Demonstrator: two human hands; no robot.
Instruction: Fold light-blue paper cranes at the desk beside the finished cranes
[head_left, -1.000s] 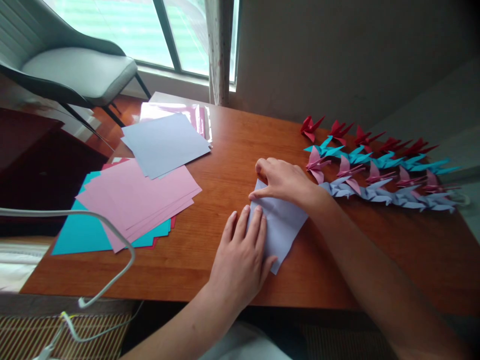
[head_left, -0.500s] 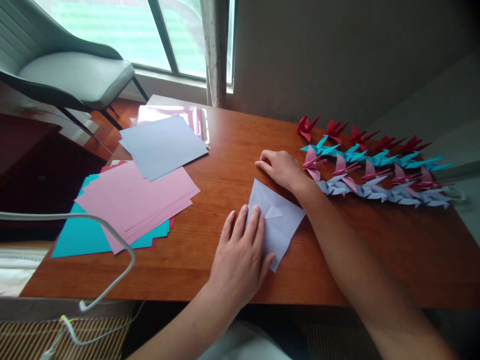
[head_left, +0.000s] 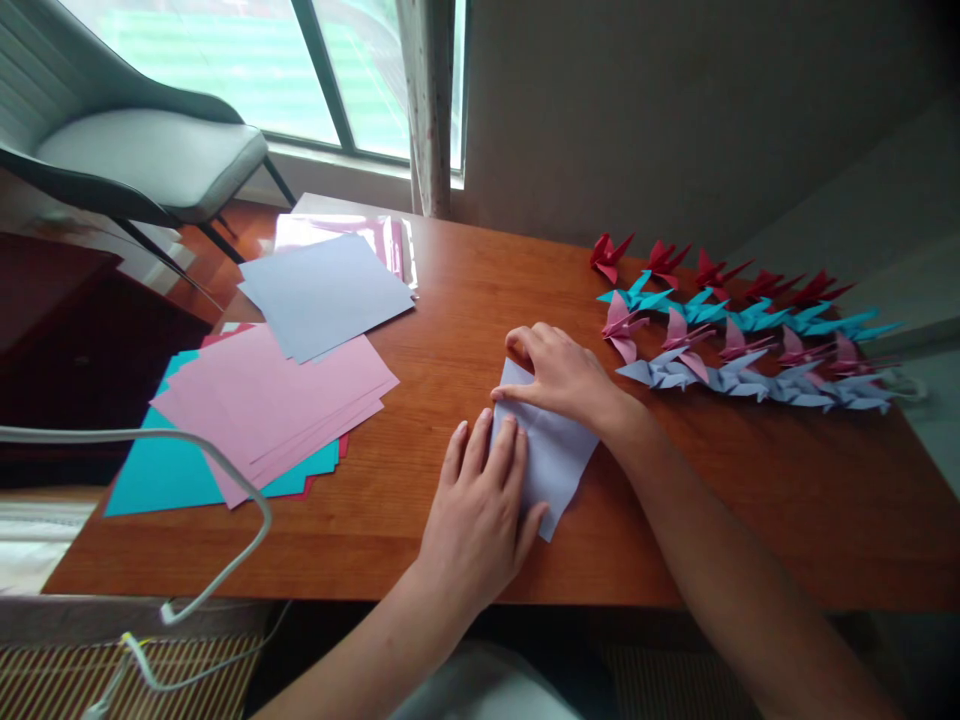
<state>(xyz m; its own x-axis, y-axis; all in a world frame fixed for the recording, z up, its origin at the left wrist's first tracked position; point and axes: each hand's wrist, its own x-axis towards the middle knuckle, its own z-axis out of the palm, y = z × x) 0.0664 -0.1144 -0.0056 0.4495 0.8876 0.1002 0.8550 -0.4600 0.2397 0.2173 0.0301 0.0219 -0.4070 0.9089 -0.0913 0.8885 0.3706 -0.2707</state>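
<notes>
A pale lavender sheet of origami paper [head_left: 559,455], marked with creases, lies on the wooden table in front of me. My left hand [head_left: 480,505] rests flat on its left side, fingers stretched out. Over the upper corner of the sheet is my right hand [head_left: 559,375], thumb and forefinger apart with the corner showing between them. The thumb tip is at the sheet's upper left edge. Beyond my right hand stand rows of folded paper cranes: red [head_left: 664,262], turquoise [head_left: 701,305], pink [head_left: 682,338] and lavender [head_left: 735,378].
On the left of the table [head_left: 405,540] are loose pink sheets [head_left: 277,400] over turquoise sheets [head_left: 165,470]. Grey-lavender sheets [head_left: 326,295] overlap a shiny plastic packet [head_left: 330,226]. A white cable [head_left: 225,465] crosses the left front. A chair [head_left: 150,160] stands by the window.
My right hand has come down and toward me from beyond the sheet onto its upper corner, its thumb now spread from the fingers. My left hand has stayed in place.
</notes>
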